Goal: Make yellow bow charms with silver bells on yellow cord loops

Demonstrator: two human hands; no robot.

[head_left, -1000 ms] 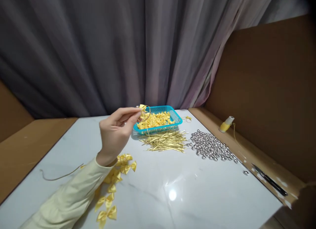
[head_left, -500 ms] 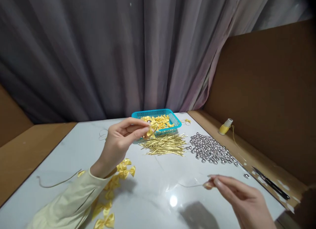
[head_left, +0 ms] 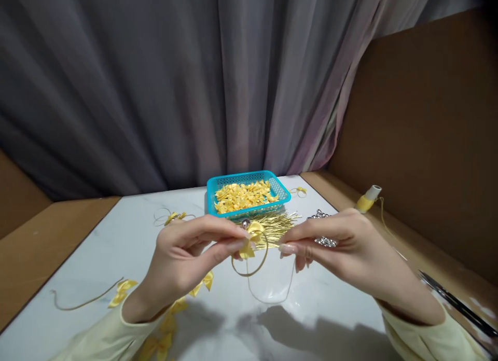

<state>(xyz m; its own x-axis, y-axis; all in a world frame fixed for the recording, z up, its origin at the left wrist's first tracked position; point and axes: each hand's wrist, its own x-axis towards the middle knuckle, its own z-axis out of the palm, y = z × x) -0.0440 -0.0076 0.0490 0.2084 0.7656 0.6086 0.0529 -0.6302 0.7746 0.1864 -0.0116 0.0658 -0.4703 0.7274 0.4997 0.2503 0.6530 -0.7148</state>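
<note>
My left hand [head_left: 194, 257] pinches a yellow bow [head_left: 247, 247] with a silver bead [head_left: 245, 224] at its top and a gold cord ring [head_left: 266, 254] looped around its right side. A thin thread [head_left: 268, 302] hangs in a curve from the bow across to my right hand [head_left: 334, 247]. The thumb and fingertips of my right hand are closed on that thread, a little right of the ring. Behind both hands lie gold twist ties [head_left: 276, 223], partly covered by the bow and fingers. Silver beads [head_left: 326, 241] show around my right hand, which hides most of them.
A turquoise basket [head_left: 210, 195] of yellow bows stands at the back. More bows [head_left: 122, 291] and a cord [head_left: 83, 305] lie at the left. At the right are a thread spool [head_left: 368, 199] and a black-handled tool [head_left: 459, 304]. Brown panels flank the table.
My right hand has moved up and left, close to my left hand, bringing the thread with it. The bow and ring now face the camera more, and the view has shifted slightly.
</note>
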